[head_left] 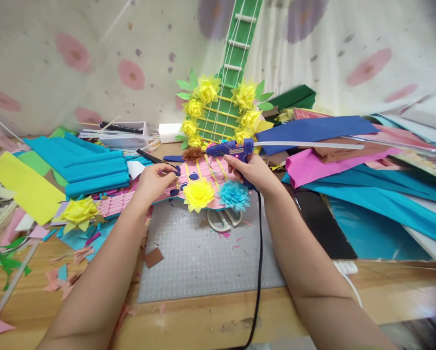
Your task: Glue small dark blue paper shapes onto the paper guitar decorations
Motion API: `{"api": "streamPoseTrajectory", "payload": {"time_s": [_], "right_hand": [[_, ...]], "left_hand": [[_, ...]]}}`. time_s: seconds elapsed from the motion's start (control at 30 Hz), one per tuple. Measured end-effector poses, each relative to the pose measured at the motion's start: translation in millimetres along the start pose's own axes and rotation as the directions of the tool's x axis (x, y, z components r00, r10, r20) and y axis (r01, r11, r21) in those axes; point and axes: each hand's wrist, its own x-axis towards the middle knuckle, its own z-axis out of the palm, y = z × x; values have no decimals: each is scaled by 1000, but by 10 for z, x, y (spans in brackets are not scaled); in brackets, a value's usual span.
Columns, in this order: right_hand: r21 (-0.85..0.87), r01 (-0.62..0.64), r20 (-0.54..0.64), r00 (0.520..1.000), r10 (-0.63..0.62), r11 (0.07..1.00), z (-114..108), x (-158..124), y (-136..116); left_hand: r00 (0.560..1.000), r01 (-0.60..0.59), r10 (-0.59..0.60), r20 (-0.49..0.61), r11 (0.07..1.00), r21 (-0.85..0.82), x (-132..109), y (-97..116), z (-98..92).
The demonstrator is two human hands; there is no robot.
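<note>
Wooden desk [189, 323], gray cutting mat [203, 265] on it. Pink paper guitar [207, 172] lies over the mat's far side, yellow flower [199, 195] beside blue flower [234, 195]. My left hand [155, 185] pinches a small dark-blue piece [177, 170] at the guitar; right hand [253, 171] wrapped around the glue gun [229, 149], nozzle left.

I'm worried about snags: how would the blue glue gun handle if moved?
The blue glue gun may feel tethered by its trailing black cord. The long glue stick jutting from its back might wobble or catch the dark blue paper nearby.
</note>
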Motion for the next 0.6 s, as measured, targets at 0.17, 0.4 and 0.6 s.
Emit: {"api": "streamPoseTrajectory", "payload": {"time_s": [0.17,0.4,0.6], "right_hand": [[-20,-8,8,1000,8,1000,3,-6,-14],[-13,-2,7,1000,3,1000,-10,-10,-1],[15,-6,9,1000,6,1000,-13,-8,-8]], "left_hand": [[999,36,-38,-25,997,-71,13,21,-37],[996,48,-55,-72,994,-97,-28,139,-152],[979,-14,-31,-203,976,-218,-11,119,-231]]}}
